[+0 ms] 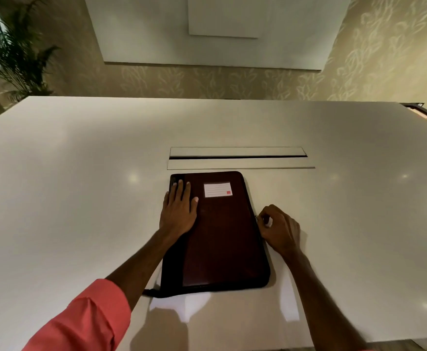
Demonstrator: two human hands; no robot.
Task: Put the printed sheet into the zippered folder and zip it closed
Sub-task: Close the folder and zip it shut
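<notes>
A dark brown zippered folder (222, 231) with a white label (217, 190) lies closed and flat on the white table (80, 173). My left hand (178, 211) presses flat on its upper left part, fingers apart. At the folder's right edge, about halfway along, my right hand (278, 228) is pinched on the zipper pull (257, 217). A short black strap (151, 292) sticks out at the folder's near left corner. The printed sheet is not visible.
A long cable slot with a flap (237, 158) is set into the table just beyond the folder. A potted plant (9, 51) stands at the far left. The table's near edge runs just below my forearms.
</notes>
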